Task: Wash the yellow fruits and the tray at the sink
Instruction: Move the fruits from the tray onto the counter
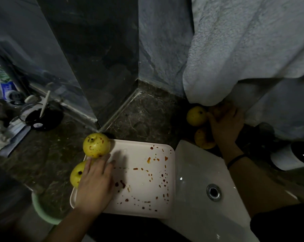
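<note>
A white tray (140, 180) speckled with red sauce lies on the dark counter, left of the white sink (200, 198). One yellow fruit (96, 145) with red spots sits at the tray's far left corner. A second yellow fruit (77, 173) lies at its left edge, partly under my left hand (95, 182), whose straight fingers reach to both fruits. Behind the sink, another yellow fruit (196, 116) and a fruit (202, 137) in shadow lie on the counter. My right hand (225, 124) rests over a further fruit (217, 109) there, fingers curved on it.
A pale towel (243, 49) hangs over the back right corner above the fruits. A mirror (95, 58) stands at the back. A toothpaste tube (5, 81), a black dish (43, 117) and a cloth crowd the left. A green bowl rim (41, 212) shows at the counter's front. A dark-capped bottle (294, 154) stands on the right.
</note>
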A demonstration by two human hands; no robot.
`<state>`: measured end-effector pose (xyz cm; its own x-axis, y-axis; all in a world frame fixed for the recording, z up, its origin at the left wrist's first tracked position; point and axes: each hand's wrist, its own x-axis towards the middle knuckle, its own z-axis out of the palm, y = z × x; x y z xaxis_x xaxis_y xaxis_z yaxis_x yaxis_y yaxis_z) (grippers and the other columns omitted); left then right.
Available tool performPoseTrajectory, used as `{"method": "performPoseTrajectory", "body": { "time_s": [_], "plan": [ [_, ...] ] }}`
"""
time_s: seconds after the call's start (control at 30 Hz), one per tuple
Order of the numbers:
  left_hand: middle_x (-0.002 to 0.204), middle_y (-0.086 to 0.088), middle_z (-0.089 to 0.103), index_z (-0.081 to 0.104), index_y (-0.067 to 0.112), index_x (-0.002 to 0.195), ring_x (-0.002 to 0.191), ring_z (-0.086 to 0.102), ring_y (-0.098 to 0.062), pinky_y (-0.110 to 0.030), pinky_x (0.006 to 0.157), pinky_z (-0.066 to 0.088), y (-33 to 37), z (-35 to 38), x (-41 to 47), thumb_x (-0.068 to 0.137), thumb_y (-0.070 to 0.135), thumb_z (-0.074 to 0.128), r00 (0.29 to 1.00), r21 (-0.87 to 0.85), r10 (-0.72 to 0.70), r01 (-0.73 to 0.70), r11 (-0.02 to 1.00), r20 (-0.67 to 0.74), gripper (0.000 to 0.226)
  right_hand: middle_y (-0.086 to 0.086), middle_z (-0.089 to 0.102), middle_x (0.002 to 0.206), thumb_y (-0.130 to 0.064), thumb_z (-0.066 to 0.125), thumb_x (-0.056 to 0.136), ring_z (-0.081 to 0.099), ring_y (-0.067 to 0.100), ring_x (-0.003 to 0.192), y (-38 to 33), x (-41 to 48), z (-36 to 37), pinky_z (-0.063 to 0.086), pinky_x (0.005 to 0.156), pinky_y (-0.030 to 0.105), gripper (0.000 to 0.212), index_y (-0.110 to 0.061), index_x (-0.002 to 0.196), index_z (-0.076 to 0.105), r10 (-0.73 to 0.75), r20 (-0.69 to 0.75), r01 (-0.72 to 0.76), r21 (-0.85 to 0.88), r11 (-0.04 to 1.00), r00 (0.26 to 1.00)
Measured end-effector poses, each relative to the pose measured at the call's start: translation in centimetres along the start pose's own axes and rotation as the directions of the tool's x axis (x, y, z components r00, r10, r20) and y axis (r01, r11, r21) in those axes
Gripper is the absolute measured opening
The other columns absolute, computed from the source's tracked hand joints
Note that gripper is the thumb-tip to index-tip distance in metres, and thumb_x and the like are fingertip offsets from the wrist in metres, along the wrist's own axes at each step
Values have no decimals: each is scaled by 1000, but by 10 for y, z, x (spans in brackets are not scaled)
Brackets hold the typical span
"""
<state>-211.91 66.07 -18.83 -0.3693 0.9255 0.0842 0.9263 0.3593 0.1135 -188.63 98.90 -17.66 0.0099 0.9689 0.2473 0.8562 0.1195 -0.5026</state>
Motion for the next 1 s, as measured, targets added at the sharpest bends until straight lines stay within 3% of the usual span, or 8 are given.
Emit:
{"method": "performPoseTrajectory", "body": {
  "time_s": [0.17,0.23,0.33,0.4,0.57,0.73,0.87,1.0],
  "plan": [
    [117,-20,59,66,3,107,112,44,-32,-47,109,20,-8,-12,-8,68,27,34,997,-13,-66,66,998,-26,56,26,22,153,-52,48,83,17,40,143,-34,-50,-3,10,118,51,88,4,146,24,-50,-7,50,16,999,999],
    [120,-21,58,64,2,110,114,47,-33,-50,107,22,-15,-15,-13,69,31,35,992,-1,-126,126,992,-4,58,25,21,154,-47,55,86,18,40,143,-59,-81,0,13,116,53,83,2,146,27,-80,-5,80,15,997,997],
    [120,-25,58,64,0,110,113,54,-40,-57,101,36,-23,-17,-19,67,30,60,975,42,-215,212,976,63,52,22,10,157,-35,63,88,8,36,146,-99,-130,11,7,119,50,81,0,148,22,-161,140,164,-12,986,977],
    [116,-28,60,65,-2,108,107,59,-44,-59,91,45,-28,-19,-22,61,27,74,955,42,-281,278,960,98,55,18,4,159,-37,60,89,1,33,147,-125,-159,25,1,119,46,82,-2,150,17,-246,258,254,1,967,934],
    [106,-19,65,67,5,104,84,66,-36,-44,69,54,-35,-21,-28,62,38,81,918,9,-366,369,929,155,55,13,3,160,-45,58,89,-1,26,148,-177,-206,53,-2,118,41,89,-5,151,8,-399,496,396,117,911,772],
    [102,-10,67,68,10,102,84,67,-27,-39,68,54,-43,-18,-30,70,50,70,922,-19,-360,366,930,141,51,8,6,160,-55,66,79,6,23,147,-215,-226,70,9,118,38,103,-11,152,10,-452,641,393,244,886,621],
    [88,-6,67,71,13,90,74,66,-23,-36,63,53,-45,-25,-25,55,49,81,940,26,-307,306,952,150,51,8,15,157,-48,73,76,21,25,143,-232,-231,85,26,111,37,102,-17,152,13,-403,695,286,286,915,595],
    [82,-6,66,71,8,99,68,65,-23,-34,66,52,-42,-37,-10,61,33,80,927,129,-298,274,953,229,46,10,22,150,-37,79,73,34,30,134,-243,-230,96,36,102,36,101,-19,150,16,-336,736,223,253,942,588]
  ]
}}
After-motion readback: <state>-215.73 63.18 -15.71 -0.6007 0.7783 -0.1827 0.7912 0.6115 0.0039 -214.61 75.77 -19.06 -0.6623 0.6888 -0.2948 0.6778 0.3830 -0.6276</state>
